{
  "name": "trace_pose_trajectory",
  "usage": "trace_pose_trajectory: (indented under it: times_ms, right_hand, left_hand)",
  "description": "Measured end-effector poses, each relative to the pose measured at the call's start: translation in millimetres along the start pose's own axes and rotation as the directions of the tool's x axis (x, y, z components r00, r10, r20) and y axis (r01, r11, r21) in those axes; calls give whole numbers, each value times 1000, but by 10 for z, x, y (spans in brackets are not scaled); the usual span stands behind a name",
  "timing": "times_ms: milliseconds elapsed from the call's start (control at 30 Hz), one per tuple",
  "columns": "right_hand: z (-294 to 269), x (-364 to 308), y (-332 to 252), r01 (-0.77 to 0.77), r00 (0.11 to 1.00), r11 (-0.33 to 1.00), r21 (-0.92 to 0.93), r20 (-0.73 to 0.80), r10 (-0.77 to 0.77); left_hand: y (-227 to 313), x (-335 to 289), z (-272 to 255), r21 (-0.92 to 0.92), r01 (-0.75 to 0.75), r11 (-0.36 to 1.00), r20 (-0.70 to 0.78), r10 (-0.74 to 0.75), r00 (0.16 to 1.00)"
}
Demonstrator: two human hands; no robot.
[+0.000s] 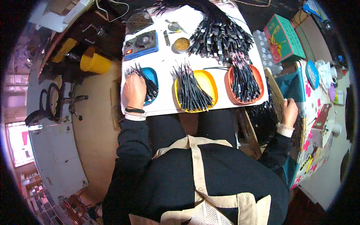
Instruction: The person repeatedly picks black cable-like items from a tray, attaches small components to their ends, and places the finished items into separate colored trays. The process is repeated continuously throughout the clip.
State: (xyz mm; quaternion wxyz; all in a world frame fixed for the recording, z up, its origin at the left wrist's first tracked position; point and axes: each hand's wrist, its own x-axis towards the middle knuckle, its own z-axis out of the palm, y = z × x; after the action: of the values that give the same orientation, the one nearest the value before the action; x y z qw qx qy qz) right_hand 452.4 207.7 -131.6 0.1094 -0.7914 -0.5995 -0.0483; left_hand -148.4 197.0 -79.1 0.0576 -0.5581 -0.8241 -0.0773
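My left hand [135, 90] reaches over the blue tray [153, 73] at the table's left edge, its fingers curled among short black cables [150, 88]. What they pinch is hidden by the hand. My right hand [290, 112] is off the table to the right, closed beside a wooden board [275, 90]; whatever it holds does not show. A yellow tray [210, 83] in the middle carries a bundle of black cables with thin plug ends [191, 90]. To its right, an orange tray [258, 75] holds black cables with metal plugs and reddish wire ends [244, 84].
A large heap of black USB cables [221, 37] covers the table's far right. At the far left are a blue heating device [141, 45] with a lit switch, a tin of amber material [182, 44] and a round grille [138, 21]. A green box [284, 39] stands right of the table.
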Motion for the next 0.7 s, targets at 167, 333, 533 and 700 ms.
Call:
trace_pose_trajectory:
  times_ms: [167, 333, 533, 700]
  right_hand:
    - [-298, -66, -567, -2, 999, 998, 67, 51, -2]
    - [-827, -442, -1733, 348, 937, 730, 588, -191, -293]
    - [-524, -573, -3105, 403, 778, 581, 707, 70, -625]
    - [-141, -518, -3370, 351, 805, 650, 674, 138, -577]
  left_hand:
    - [-22, 30, 2, -49, 1, 999, 28, 0, 1000]
    - [-255, 117, 132, -432, 99, 896, -3, -111, 994]
    - [-377, -47, -184, -964, 228, 135, 191, -241, 952]
    - [-111, -441, -650, -986, 62, -156, 73, -67, 995]
